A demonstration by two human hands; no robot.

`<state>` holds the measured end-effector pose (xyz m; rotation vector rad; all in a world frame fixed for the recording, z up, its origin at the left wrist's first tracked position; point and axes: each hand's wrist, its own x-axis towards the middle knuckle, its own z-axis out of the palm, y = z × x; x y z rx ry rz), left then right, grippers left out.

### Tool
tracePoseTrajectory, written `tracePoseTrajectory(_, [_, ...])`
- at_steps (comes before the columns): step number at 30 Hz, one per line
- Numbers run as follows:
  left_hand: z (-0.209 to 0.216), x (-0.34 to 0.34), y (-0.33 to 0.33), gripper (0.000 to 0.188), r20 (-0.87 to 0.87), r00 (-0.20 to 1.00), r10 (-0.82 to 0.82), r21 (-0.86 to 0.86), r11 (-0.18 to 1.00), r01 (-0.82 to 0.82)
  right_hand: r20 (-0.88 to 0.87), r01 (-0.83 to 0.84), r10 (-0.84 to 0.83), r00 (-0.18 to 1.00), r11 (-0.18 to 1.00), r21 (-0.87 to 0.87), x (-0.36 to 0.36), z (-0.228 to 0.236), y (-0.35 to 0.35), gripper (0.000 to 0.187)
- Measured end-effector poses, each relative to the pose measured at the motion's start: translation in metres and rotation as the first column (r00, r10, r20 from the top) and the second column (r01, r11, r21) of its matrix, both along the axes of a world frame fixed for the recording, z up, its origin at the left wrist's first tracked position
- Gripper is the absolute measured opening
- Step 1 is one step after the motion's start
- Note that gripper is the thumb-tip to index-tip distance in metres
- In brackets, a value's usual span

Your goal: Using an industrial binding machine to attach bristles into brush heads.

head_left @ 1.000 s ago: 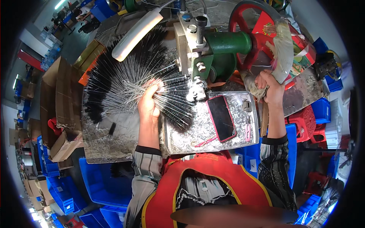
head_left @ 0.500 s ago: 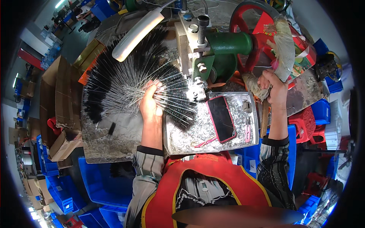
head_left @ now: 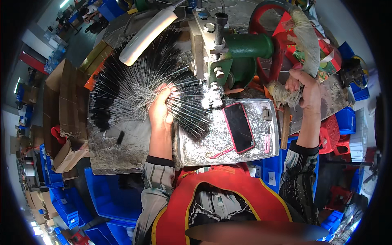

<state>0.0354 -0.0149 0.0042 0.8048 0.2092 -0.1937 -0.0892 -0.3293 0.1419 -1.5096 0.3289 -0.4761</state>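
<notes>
The left hand (head_left: 160, 108) closes around the wire stems of a fanned bunch of black-bristled twisted-wire brushes (head_left: 190, 116), hardly shifted from a half second ago, some ends reaching just beside the lit lower end of the green hand press (head_left: 249, 45). The right hand (head_left: 308, 87), fingers curled about a cloth wrap on the red handwheel (head_left: 280, 49), has moved rightward, the wrap beneath it too; this looks like part of a wheel turn while the brushes stay put. Below lie a phone (head_left: 239, 128) and a clippings-strewn tray (head_left: 276, 130).
</notes>
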Motion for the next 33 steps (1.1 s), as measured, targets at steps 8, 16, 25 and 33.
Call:
tracePoseTrajectory(8, [0.008,-0.004,-0.001,0.032,-0.001,1.000,-0.011,-0.044,0.999,0.011,0.385,0.206,-0.203,0.900,0.978,0.033,0.003,-0.073,0.012,0.005])
tracePoseTrajectory(16, [0.014,-0.008,0.015,0.025,-0.010,0.941,-0.338,0.090,0.937,0.338,0.442,0.035,0.018,0.897,0.993,-0.112,0.012,-0.102,0.003,0.009])
tracePoseTrajectory(25, [0.008,-0.009,0.016,0.023,0.073,0.953,-0.293,-0.050,0.954,0.297,0.351,0.065,-0.077,0.933,0.997,0.045,0.006,-0.080,0.009,0.010])
tracePoseTrajectory(33, [-0.002,-0.007,0.018,0.027,0.046,0.978,-0.205,-0.058,0.977,0.207,0.164,0.083,-0.084,0.983,0.996,0.011,0.001,-0.018,0.016,0.023])
